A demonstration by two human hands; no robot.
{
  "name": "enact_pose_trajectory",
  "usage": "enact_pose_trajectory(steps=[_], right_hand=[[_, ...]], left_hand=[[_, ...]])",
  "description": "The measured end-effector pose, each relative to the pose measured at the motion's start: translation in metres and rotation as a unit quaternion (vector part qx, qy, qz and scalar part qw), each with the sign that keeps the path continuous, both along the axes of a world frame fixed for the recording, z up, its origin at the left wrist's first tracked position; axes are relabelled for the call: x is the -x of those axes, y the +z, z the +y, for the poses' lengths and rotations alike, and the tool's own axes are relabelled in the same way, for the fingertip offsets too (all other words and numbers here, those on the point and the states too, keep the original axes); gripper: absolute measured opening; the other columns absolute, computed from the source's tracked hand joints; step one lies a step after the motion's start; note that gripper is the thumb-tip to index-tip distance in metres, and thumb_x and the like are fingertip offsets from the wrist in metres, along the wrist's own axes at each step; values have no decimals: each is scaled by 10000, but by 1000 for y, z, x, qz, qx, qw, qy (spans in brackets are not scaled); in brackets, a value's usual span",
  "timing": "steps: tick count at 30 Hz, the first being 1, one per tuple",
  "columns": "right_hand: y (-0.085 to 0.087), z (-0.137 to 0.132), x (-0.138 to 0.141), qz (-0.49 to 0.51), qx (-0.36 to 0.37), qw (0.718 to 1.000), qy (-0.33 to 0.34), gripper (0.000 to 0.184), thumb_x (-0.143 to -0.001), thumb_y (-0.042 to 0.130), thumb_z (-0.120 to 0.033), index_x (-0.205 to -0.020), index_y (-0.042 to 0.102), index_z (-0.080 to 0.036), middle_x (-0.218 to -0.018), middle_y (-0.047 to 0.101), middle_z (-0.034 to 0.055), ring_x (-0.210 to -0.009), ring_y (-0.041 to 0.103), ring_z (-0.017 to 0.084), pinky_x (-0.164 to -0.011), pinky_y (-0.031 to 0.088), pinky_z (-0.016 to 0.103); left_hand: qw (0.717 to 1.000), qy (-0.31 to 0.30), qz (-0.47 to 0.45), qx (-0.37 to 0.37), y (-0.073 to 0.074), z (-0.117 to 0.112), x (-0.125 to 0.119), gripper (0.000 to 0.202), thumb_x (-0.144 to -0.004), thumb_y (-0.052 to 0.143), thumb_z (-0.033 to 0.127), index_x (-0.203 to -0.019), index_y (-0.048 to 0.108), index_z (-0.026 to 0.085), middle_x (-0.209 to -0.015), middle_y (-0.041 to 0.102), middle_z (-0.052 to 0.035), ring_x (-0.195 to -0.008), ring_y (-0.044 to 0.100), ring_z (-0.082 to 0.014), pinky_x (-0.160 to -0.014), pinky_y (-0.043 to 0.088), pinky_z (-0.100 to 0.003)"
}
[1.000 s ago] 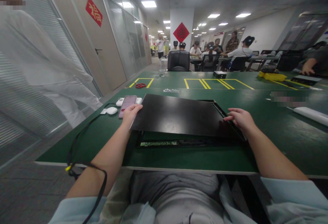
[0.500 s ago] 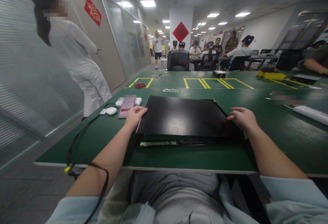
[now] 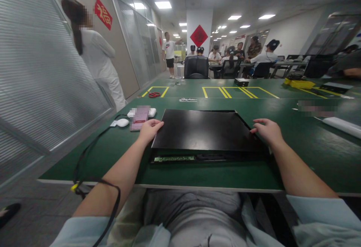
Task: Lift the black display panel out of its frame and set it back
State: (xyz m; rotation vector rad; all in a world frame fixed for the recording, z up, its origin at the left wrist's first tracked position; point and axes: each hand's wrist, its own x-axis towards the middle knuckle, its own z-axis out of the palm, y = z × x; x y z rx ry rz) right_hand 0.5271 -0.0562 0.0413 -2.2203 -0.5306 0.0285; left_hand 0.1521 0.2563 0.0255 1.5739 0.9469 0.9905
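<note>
A thin, dark, glossy screen panel (image 3: 194, 130) lies over a black frame (image 3: 239, 157) on the green table in front of me. Along the frame's near side, a green circuit board strip (image 3: 174, 159) shows below the panel's edge. My left hand (image 3: 150, 129) pinches the panel's left edge between thumb and fingers. At the right edge, my right hand (image 3: 267, 131) is closed with its fingertips at the panel and frame; exactly which of the two it grips is partly hidden. The panel's near edge sits slightly above the frame.
A phone (image 3: 140, 119) and a white rounded device (image 3: 122, 122) with a black cable lie left of the panel. Red scissors (image 3: 154, 95) lie farther back. A white roll (image 3: 342, 126) and a yellow tray (image 3: 301, 84) are at right. People stand and sit beyond.
The panel's left side has come down and shifted slightly right with my left hand. My right hand has barely moved. Two people in the background have moved.
</note>
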Motion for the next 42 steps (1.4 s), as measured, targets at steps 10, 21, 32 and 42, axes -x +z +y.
enact_pose_trajectory(steps=[10,21,32,42], right_hand=[[5,0,4,-8,26,1000,1,360,-722,602,-209,-1054,741,-196,-713,754,59,-892,698,275,-671,446,320],[10,0,10,-27,55,998,1,382,-708,602,-211,-1061,749,-199,-721,751,58,-828,699,264,-618,431,311],[12,0,8,-29,68,997,14,321,-714,603,-208,-990,765,-192,-714,752,52,-804,692,249,-604,426,301],[11,1,10,-30,73,997,15,318,-726,597,-207,-995,766,-206,-733,754,39,-810,676,243,-625,425,304]], left_hand=[[1000,-8,23,-5,-3,4,1,468,-506,849,539,-725,717,147,-635,701,-44,-556,561,-140,-562,384,-256],[999,-5,32,-13,-2,4,0,464,-502,844,552,-718,735,156,-663,728,-62,-593,603,-166,-586,424,-269],[999,8,40,-5,5,-3,0,353,-508,843,470,-660,720,175,-551,667,-33,-518,539,-149,-502,368,-254],[998,-6,64,-21,16,-14,4,367,-542,849,478,-685,719,167,-585,690,-39,-529,550,-151,-522,398,-260]])
